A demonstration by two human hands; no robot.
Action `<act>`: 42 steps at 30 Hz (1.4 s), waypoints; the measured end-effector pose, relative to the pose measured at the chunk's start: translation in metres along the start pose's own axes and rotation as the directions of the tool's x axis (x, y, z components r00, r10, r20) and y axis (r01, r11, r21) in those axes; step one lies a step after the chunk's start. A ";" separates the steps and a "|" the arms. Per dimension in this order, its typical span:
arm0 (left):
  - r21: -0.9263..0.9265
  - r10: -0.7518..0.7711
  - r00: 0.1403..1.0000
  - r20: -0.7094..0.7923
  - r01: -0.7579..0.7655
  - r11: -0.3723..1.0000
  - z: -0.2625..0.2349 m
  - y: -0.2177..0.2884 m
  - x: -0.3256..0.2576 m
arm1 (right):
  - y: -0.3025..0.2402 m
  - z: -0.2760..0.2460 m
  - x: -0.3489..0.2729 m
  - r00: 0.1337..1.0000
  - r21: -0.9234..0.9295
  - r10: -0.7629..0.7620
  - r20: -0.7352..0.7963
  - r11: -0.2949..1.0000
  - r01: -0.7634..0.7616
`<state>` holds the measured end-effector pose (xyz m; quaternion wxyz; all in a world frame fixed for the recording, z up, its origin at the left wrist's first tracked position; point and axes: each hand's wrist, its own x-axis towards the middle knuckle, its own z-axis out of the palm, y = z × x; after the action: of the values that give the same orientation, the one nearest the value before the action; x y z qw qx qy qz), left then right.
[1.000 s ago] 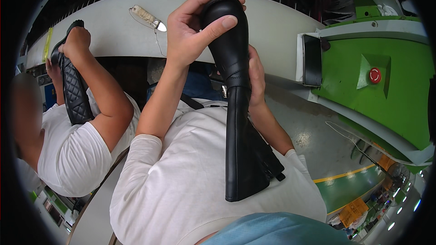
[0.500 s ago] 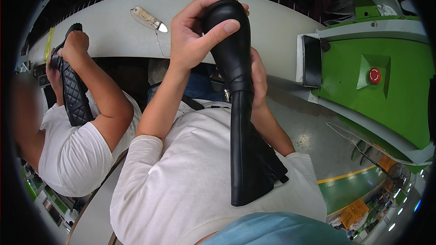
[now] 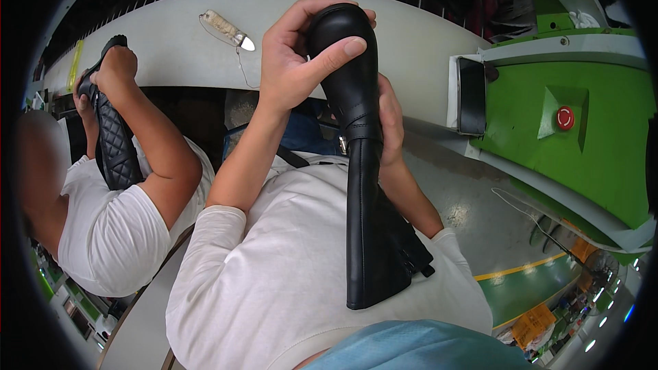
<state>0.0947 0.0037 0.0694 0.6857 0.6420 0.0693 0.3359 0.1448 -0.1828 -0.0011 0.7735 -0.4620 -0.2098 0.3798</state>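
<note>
A tall black leather boot (image 3: 363, 164) is held lengthwise before my chest, its rounded toe pointing away and its shaft hanging down over my white shirt. My left hand (image 3: 295, 55) wraps round the toe from the left, thumb lying across the top and fingertips curling over the far end. From the right, my right hand (image 3: 389, 120) grips the boot around its middle; its fingers are partly hidden behind the leather. Ahead on the pale table lies a small knife (image 3: 228, 30) with a wrapped handle, a short bright blade and a thin cord.
A co-worker (image 3: 130, 233) in white sits at the left, holding a quilted black boot (image 3: 118, 144). On the right stands a green machine housing (image 3: 521, 109) with a red button (image 3: 565, 118); a dark flat panel (image 3: 471, 94) is at its corner. The curved table (image 3: 418, 41) spans ahead.
The boot's toe and my left hand have shifted very slightly toward me. Both hands keep their hold. The co-worker's hands have moved a little on the quilted boot.
</note>
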 end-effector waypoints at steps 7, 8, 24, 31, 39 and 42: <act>-0.006 -0.015 1.000 -0.012 0.015 1.000 0.002 0.001 0.000 | -0.003 0.000 0.000 1.000 0.008 0.024 0.007 1.000 -0.024; -0.005 -0.015 1.000 -0.012 0.015 1.000 0.002 0.002 -0.001 | -0.003 0.001 -0.001 1.000 0.007 0.022 0.003 1.000 -0.022; -0.017 -0.048 0.998 -0.037 0.048 0.999 0.004 0.011 -0.007 | -0.005 0.005 -0.003 1.000 -0.129 0.007 -0.001 0.992 -0.007; 0.014 -0.022 0.999 -0.034 0.022 1.000 0.002 0.011 -0.006 | -0.005 0.004 -0.003 0.999 -0.132 0.035 -0.019 0.991 -0.038; 0.020 -0.030 0.999 -0.036 0.030 0.999 0.004 0.011 -0.004 | -0.004 0.001 0.000 0.999 -0.083 0.044 -0.013 0.996 -0.044; 0.031 -0.036 0.999 -0.039 0.037 0.999 0.004 0.012 -0.004 | -0.004 0.001 0.000 0.999 -0.085 0.041 -0.012 0.995 -0.042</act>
<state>0.0891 -0.0028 0.0800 0.6798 0.6451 0.0995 0.3344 0.1459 -0.1834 0.0031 0.7459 -0.5009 -0.2123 0.3842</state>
